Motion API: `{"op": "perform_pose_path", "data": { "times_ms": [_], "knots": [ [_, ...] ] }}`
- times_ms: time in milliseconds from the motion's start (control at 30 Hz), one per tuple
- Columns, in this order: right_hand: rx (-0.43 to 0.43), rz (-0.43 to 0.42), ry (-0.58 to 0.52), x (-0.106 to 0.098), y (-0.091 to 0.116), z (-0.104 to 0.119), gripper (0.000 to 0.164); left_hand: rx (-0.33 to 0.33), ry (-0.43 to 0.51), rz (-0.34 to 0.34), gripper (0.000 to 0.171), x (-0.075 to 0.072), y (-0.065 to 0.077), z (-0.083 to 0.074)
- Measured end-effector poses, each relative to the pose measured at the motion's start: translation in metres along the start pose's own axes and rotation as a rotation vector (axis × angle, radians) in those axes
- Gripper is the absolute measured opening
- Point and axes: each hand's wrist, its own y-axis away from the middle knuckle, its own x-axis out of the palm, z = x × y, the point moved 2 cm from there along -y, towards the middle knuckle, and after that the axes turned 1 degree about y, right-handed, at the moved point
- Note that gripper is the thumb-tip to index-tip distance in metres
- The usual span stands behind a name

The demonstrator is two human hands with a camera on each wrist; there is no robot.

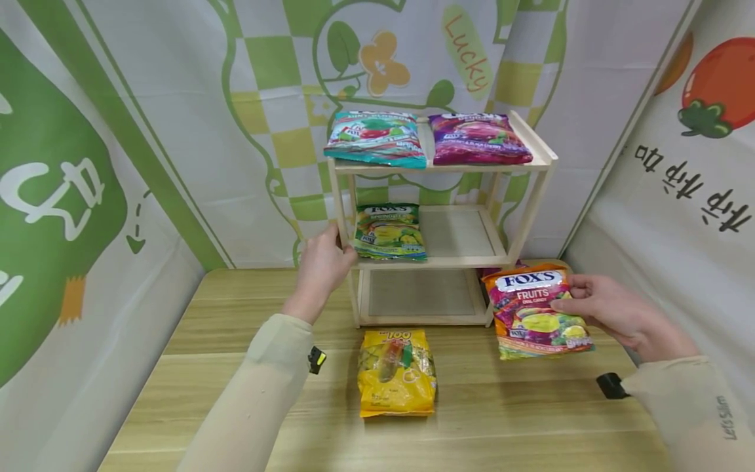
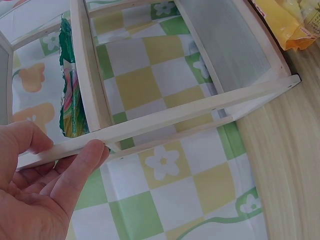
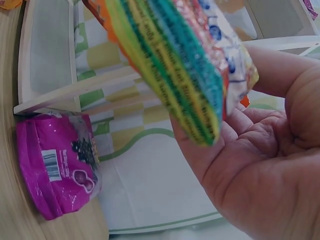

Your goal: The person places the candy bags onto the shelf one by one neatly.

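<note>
My left hand (image 1: 324,262) grips the left front post of a small wooden shelf rack (image 1: 433,262); the left wrist view shows thumb and fingers (image 2: 80,172) on either side of the post. At the rack's right, my right hand (image 1: 619,311) holds an orange Fox's Fruits candy bag (image 1: 539,314) by its right edge, front facing me. It hangs in front of the rack's lower right corner. A green Fox's candy bag (image 1: 389,233) leans on the middle shelf's left half, near my left hand. The bottom shelf (image 1: 421,295) bears nothing.
On the top shelf lie a teal candy bag (image 1: 375,139) and a purple candy bag (image 1: 479,139). A yellow candy bag (image 1: 396,377) lies on the wooden table (image 1: 265,419) before the rack. Beside the rack's right side stands a magenta bag (image 3: 57,165), mostly hidden in the head view.
</note>
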Motion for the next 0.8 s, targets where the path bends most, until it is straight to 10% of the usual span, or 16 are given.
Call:
{"op": "perform_pose_path", "data": {
  "times_ms": [800],
  "knots": [
    [-0.07, 0.024, -0.138, 0.011, -0.014, 0.008, 0.08, 0.001, -0.005, -0.01, 0.016, 0.001, 0.0, 0.0]
  ]
}}
